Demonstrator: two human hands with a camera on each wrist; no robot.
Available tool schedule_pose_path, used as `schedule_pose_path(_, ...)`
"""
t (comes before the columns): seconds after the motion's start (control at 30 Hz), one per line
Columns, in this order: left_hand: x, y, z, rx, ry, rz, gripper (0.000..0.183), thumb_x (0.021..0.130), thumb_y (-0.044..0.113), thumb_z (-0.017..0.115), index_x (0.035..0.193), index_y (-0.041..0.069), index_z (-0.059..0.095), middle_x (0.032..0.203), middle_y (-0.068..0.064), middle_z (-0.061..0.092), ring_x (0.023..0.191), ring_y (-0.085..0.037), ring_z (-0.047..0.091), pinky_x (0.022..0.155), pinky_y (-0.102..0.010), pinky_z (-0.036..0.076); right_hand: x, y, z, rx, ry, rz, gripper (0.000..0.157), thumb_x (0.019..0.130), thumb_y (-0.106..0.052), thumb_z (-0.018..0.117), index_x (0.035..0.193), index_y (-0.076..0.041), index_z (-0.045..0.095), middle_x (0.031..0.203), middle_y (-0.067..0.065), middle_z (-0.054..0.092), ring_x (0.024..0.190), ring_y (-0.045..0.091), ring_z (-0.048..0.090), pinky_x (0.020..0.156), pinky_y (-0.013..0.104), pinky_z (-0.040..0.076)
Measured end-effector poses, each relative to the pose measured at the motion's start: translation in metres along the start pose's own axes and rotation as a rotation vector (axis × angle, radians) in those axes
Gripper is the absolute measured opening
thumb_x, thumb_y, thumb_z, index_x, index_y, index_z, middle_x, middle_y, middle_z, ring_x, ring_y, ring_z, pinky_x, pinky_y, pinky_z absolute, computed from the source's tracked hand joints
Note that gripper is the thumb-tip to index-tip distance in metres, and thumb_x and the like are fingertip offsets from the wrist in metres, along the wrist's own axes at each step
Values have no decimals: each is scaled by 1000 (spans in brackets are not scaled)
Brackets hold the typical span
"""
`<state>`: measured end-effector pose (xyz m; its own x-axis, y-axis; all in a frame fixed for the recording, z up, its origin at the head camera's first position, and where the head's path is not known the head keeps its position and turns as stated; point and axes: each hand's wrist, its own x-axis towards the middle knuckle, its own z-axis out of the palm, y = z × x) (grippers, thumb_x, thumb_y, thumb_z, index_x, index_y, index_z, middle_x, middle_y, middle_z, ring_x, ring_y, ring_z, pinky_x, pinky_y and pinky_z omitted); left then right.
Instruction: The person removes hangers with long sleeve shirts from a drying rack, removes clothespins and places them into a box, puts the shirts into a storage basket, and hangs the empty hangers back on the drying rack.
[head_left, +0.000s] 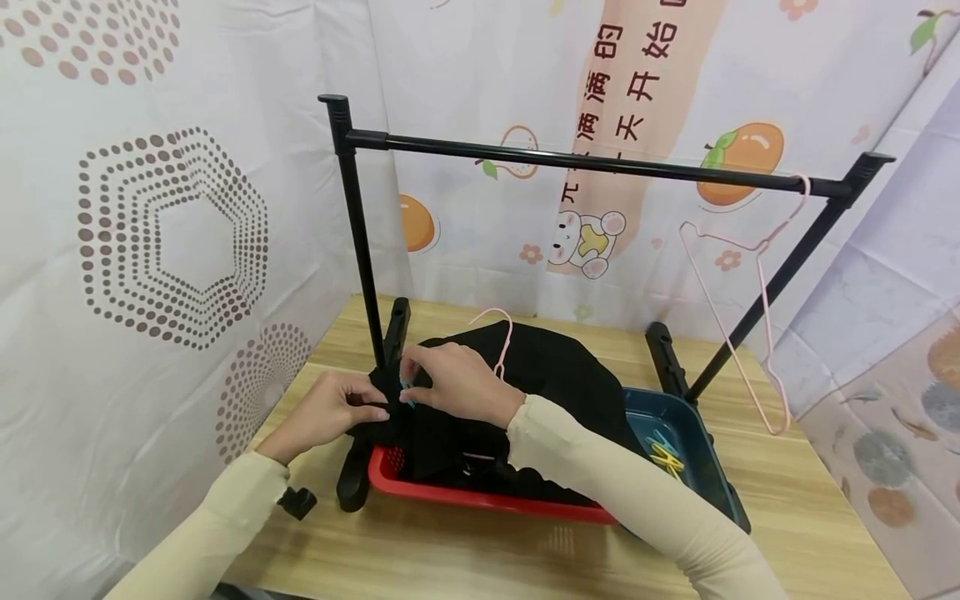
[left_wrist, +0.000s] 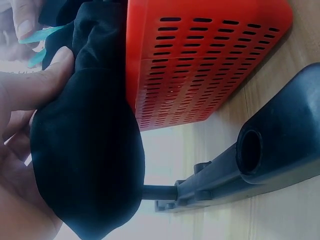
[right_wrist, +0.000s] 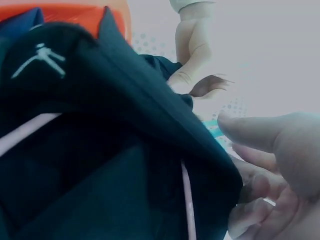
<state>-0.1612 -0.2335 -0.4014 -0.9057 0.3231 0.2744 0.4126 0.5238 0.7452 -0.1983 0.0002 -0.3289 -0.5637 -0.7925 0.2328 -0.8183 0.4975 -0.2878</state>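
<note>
A black garment (head_left: 543, 367) with a small white mark (right_wrist: 40, 60) lies over the red basket (head_left: 487, 498). Inside it is a pink hanger (right_wrist: 187, 200), whose hook rises above the cloth in the head view. At the garment's left end, my left hand (head_left: 330, 412) pinches a fold of the black cloth (left_wrist: 90, 135) between thumb and fingers. My right hand (head_left: 461, 383) pinches a light blue clothespin (head_left: 407, 393) right at that cloth, close to the left fingertips. In the left wrist view the clothespin (left_wrist: 42, 36) points toward the cloth's edge.
A black rack with a crossbar (head_left: 570, 158) stands over the basket. Another pink hanger (head_left: 757, 250) hangs at its right end. A dark blue tray (head_left: 675, 408) with blue and yellow clothespins (head_left: 666, 454) sits right of the basket. Curtains surround the wooden table (head_left: 802, 500).
</note>
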Motion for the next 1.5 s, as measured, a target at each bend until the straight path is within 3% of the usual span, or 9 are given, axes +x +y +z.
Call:
schedule_pose_path(0.13,0,1,0,-20,-12,-7,7,79,17,79,83,21,76,77,9,69,65,-14,61,55,-31,51,0,-2,0,-9,-36,23,38,86,-38,71,116,-15,67,89,-11,68,74,-1,58,64,17,46)
schedule_pose_path(0.3,-1,0,0,-21,-10,-4,10,79,15,78,83,24,76,78,9,69,66,-14,62,55,-31,51,0,-3,2,-46,-39,-2,28,86,-39,70,105,-18,71,85,-12,64,72,-2,56,62,16,45)
schedule_pose_path(0.57,-2,-1,2,-19,-16,3,11,79,16,78,83,26,76,79,9,69,68,-14,62,55,-30,50,-8,-2,16,-89,116,-69,14,89,-34,68,95,-21,66,84,-13,61,68,-2,52,57,15,42)
schedule_pose_path(0.83,-1,-1,2,-26,-15,-18,9,79,17,79,83,25,76,79,8,69,69,-14,62,56,-31,51,-7,5,22,24,236,-113,7,86,-26,72,90,-23,67,85,-16,64,69,-5,54,60,14,44)
schedule_pose_path(1.1,-1,0,2,-19,-17,-28,10,79,20,79,83,29,75,80,8,69,70,-14,62,57,-31,51,-5,7,20,101,313,-138,6,88,-27,70,90,-23,66,88,-15,65,70,-8,52,62,14,43)
schedule_pose_path(1.2,-1,-1,2,-19,-13,-22,12,79,18,79,83,28,75,79,8,69,68,-14,62,56,-31,51,-4,6,18,118,304,-128,9,88,-29,69,93,-22,66,88,-15,64,71,-7,52,63,15,43)
schedule_pose_path(1.4,-1,-2,1,-20,-8,-16,13,79,15,79,83,27,75,78,8,69,69,-14,62,56,-32,51,-6,1,13,136,205,-60,26,88,-36,68,106,-18,63,92,-13,62,82,-6,54,73,14,44)
schedule_pose_path(1.5,-1,-2,1,-25,-10,-13,12,79,15,79,83,26,76,79,7,69,70,-14,62,57,-32,51,-9,0,11,144,200,-45,31,88,-40,68,109,-18,64,93,-13,62,80,-3,55,71,15,44)
